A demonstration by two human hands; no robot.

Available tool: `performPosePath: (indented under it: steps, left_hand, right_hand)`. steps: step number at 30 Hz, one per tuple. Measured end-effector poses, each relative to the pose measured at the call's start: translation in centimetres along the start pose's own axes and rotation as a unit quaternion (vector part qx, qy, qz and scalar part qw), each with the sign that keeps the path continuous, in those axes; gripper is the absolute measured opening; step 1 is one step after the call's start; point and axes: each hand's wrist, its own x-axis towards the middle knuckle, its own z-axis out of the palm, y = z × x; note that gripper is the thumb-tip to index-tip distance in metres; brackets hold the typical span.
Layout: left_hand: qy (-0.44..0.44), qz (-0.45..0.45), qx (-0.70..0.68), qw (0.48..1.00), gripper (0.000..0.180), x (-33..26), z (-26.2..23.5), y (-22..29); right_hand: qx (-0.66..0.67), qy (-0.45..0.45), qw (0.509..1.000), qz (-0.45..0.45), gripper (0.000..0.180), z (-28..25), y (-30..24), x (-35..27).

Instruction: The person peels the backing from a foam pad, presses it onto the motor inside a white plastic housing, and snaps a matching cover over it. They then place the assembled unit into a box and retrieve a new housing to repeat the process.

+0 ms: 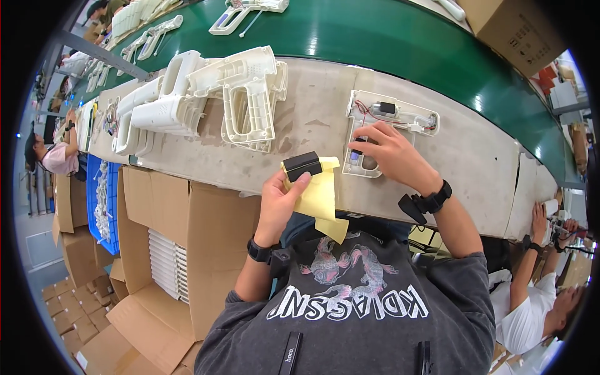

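My left hand [279, 209] is closed on a sheet of yellow backing paper [317, 199] that carries black foam pads [302, 166], its thumb resting at the pads' lower edge. To the right, an open white plastic housing half [354, 128] lies on the bench, with red and dark wires and a black block [387, 108] inside. Over the housing's handle part is my right hand [397, 157], fingers bent down around a small black pad [359, 145]. A blue-purple part [354, 157] shows just below that pad. The fingers partly hide the contact.
White housing shells [169, 106] are stacked on the bench [312, 84] at left. Beyond runs a green conveyor belt [350, 37] carrying more housings. Open cardboard boxes [219, 231] and a blue crate [103, 206] stand at left. Co-workers sit at far left and right.
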Motion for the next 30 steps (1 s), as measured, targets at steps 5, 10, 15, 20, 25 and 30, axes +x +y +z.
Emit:
performPosePath:
  steps: [5,10,15,20,25,30]
  left_hand:
    - [-0.005,-0.002,0.006,1.000,0.026,0.2,0.2,0.0]
    - [-0.031,0.014,0.018,0.999,0.028,0.0,0.7,0.7]
    - [-0.171,0.115,0.190,0.960,0.029,0.0,3.9,2.4]
    - [-0.184,0.255,0.272,0.910,0.032,1.0,2.8,6.8]
    - [0.164,0.353,0.496,0.776,0.060,5.4,-0.6,9.3]
    - [0.241,0.262,0.573,0.738,0.087,9.6,-1.3,8.7]
  right_hand:
    - [0.007,-0.003,1.000,-0.002,0.058,0.2,0.2,-0.1]
    - [0.178,0.094,0.975,0.097,0.053,-0.7,-0.8,-0.9]
    - [0.412,-0.007,0.894,0.177,0.043,-2.5,-5.3,-2.0]
    - [0.495,0.136,0.809,0.288,0.047,-5.8,-0.9,-11.1]
    - [0.503,0.255,0.723,0.400,0.054,-8.8,7.3,-23.5]
    - [-0.295,0.177,0.812,0.472,0.055,-5.4,8.8,-26.7]
